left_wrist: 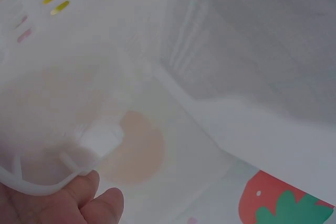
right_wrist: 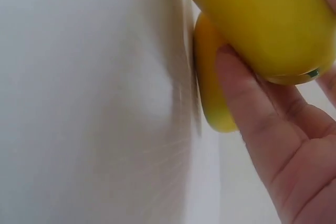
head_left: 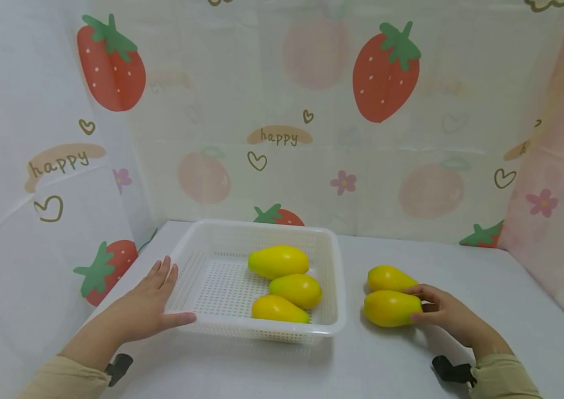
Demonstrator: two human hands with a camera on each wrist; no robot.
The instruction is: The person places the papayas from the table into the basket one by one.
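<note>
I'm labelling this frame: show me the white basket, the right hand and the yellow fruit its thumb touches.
White basket [head_left: 217, 282]: head view, bare floor.
Right hand [head_left: 453, 316]: head view, middle of hand.
Yellow fruit [head_left: 389, 308]: head view, middle of side.

The left hand spreads at the desk's left edge (thumb outstretched); the right hand curls nearer the right edge.

Yellow fruits, green-tinged — white basket — strawberry-printed backdrop.
</note>
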